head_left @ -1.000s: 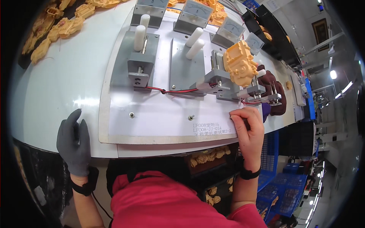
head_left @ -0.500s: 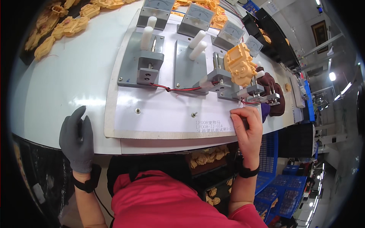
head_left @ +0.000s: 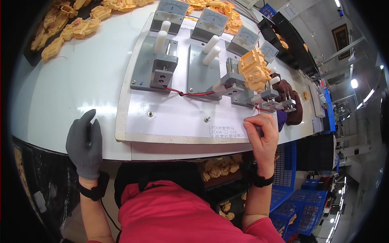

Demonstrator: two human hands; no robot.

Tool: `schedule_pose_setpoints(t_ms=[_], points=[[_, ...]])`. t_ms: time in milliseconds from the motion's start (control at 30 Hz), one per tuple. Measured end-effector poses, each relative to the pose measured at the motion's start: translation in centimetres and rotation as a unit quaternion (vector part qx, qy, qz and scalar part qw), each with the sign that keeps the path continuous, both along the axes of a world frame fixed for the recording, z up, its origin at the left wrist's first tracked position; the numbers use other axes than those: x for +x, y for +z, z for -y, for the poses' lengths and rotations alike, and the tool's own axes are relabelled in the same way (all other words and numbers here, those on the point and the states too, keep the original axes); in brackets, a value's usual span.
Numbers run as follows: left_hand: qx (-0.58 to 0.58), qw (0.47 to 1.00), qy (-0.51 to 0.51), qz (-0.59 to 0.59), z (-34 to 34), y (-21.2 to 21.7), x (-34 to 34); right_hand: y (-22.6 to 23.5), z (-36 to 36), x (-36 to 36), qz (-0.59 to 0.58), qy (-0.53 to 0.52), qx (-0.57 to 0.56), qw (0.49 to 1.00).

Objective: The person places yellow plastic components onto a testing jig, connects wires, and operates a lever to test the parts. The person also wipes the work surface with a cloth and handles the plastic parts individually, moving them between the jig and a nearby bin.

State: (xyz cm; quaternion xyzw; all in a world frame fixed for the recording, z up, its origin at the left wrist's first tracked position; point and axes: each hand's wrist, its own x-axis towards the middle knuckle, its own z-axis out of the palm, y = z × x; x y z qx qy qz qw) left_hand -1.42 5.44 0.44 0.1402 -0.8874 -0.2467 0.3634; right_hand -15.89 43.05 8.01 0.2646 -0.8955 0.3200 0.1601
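My left hand (head_left: 85, 146), in a grey glove, rests on the white table beside the board's left end. Its fingers are stretched out, the thumb apart, with nothing held. My bare right hand (head_left: 262, 135) lies at the near right of the white test board (head_left: 174, 121), fingers curled toward the thumb. Anything inside that curl is hidden. Beyond it, a yellow plastic gearbox-like part (head_left: 254, 71) sits on one of several grey fixtures. Two nearer fixtures, a left fixture (head_left: 144, 65) and a middle fixture (head_left: 198, 71), carry white pegs and no yellow part.
Panel meters (head_left: 208, 24) line the board's far side. Yellow parts (head_left: 81, 28) lie at the far left, with more behind the meters. Red-black wires (head_left: 198, 94) run between fixtures. A brown-sleeved arm (head_left: 293, 101) is at the right. Blue crates (head_left: 300, 206) stand below right.
The view has shifted slightly, so the board and fixtures appear a little farther right on the left side. Both hands stay in nearly the same places.
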Motion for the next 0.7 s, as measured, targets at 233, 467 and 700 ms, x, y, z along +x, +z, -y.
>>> schedule_pose_setpoints(t_ms=[233, 467, 700], points=[[0.031, 0.998, 0.003, 0.055, 0.3, 0.1, 0.6, -0.4, -0.1, 0.1, -0.01, -0.002, -0.02, 1.0], [0.05, 0.999, -0.009, 0.008, 0.4, -0.6, 0.0, -0.7, -0.4, -0.3, 0.039, 0.007, -0.253, 0.967], [0.146, 0.981, -0.122, 0.046, 1.9, 11.5, -3.2, -0.7, 0.6, -2.0, 0.065, 0.007, -0.369, 0.927]])
